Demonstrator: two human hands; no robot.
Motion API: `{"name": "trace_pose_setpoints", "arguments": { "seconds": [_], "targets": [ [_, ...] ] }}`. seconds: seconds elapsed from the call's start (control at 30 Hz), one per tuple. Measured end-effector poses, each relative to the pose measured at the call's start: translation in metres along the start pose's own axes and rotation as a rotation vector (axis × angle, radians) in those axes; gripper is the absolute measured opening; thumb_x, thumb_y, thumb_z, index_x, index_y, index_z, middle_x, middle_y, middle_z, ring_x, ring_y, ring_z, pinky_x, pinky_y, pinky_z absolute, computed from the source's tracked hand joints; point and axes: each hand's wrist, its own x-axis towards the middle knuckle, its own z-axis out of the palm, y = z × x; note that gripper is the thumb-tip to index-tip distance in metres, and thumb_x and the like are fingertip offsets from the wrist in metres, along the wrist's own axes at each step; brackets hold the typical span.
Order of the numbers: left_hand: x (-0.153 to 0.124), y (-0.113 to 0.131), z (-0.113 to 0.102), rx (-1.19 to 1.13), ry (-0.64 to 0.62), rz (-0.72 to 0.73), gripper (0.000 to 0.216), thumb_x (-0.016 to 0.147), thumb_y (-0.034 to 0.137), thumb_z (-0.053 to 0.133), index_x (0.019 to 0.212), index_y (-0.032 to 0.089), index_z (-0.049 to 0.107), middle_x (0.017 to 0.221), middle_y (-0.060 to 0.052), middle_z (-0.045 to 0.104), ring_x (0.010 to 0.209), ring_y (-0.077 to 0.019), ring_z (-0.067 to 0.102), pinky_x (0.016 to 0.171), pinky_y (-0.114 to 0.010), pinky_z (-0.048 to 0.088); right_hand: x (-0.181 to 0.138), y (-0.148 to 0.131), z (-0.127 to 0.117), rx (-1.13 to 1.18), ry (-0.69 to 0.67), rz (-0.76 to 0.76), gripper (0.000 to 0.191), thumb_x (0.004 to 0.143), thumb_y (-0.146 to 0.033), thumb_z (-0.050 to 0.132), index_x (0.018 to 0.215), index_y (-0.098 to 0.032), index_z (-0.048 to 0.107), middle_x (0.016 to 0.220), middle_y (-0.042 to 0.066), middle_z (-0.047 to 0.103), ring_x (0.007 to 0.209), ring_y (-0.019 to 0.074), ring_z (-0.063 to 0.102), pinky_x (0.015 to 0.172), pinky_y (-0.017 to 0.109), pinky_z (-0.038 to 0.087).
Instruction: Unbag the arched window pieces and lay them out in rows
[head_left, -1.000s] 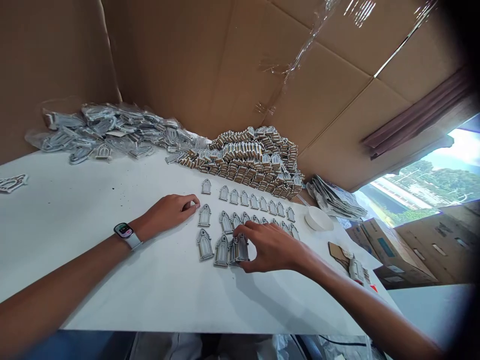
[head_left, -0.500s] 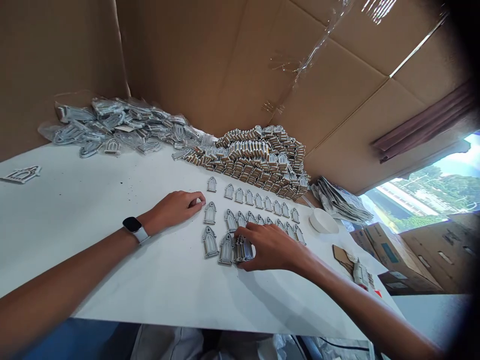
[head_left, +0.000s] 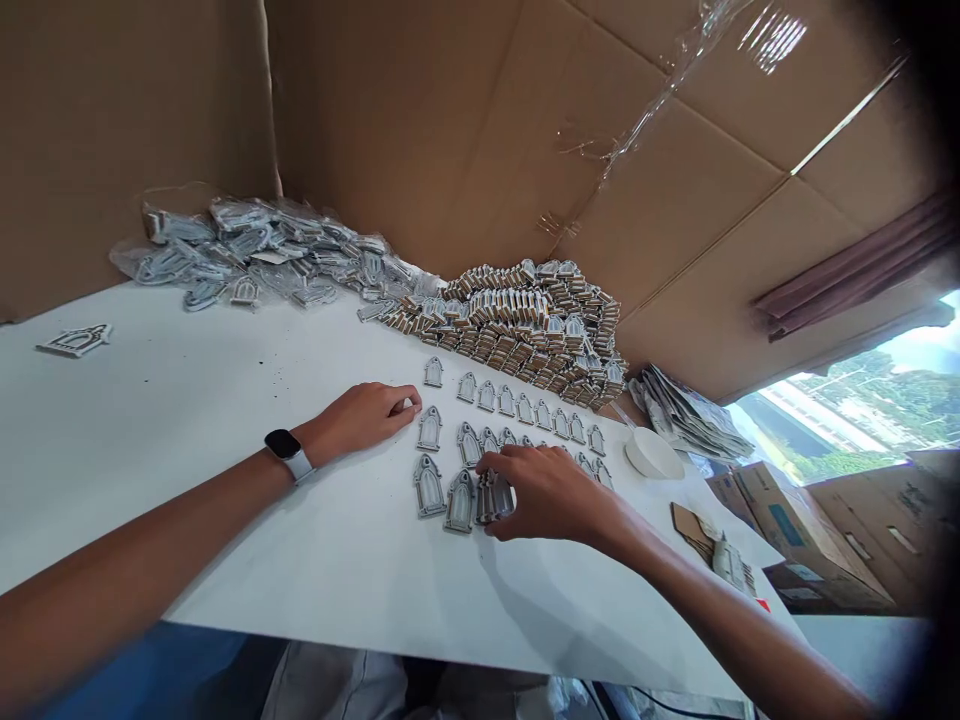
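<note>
My right hand [head_left: 555, 492] grips a small stack of arched window-shaped pieces [head_left: 492, 497] between thumb and fingers, low over the white table. Just left of that stack lies a single arched piece [head_left: 459, 502], with another arched piece [head_left: 429, 487] beside it. Similar pieces are laid out in rows behind, including a far row piece [head_left: 505, 402]; my right hand hides part of the middle row. My left hand [head_left: 375, 415] rests on the table left of the rows, fingers curled in with nothing visible in them. A watch is on that wrist.
Behind the rows rises a large pile of stacked arched pieces [head_left: 517, 330]. Plastic-bagged pieces [head_left: 262, 250] lie at the back left, and a loose piece [head_left: 75, 341] at far left. On the right are a white bowl [head_left: 654, 454], folded papers [head_left: 686, 415] and cardboard boxes [head_left: 795, 530].
The view has shifted slightly, moving the whole scene a little to the right. Both hands keep nearly the same place on the table, the right one still gripping the stack.
</note>
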Motion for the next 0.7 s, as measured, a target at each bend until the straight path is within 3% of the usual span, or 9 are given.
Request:
{"name": "trace_pose_setpoints", "arguments": {
  "seconds": [0.27,0.7],
  "targets": [
    [-0.001,0.001,-0.002,-0.010,0.001,0.007,0.027,0.103,0.038,0.049,0.108,0.029,0.073,0.079,0.000,0.073,0.073,-0.0227,0.065,0.067,-0.032,0.037,0.013,-0.021,-0.014,-0.003,-0.005,-0.105,0.062,0.076,-0.055,0.082,0.132,-0.029,0.070,0.108,0.007,0.077,0.090,0.0314,0.074,0.067,0.035,0.039],
    [-0.001,0.000,0.001,-0.005,0.005,0.020,0.028,0.104,0.038,0.049,0.109,0.027,0.074,0.080,0.000,0.073,0.074,-0.0221,0.065,0.069,-0.033,0.038,0.021,-0.026,-0.001,-0.092,-0.014,-0.108,0.057,0.076,-0.058,0.082,0.122,-0.026,0.069,0.101,0.006,0.076,0.082,0.0285,0.073,0.060,0.033,0.031]
  ]
}}
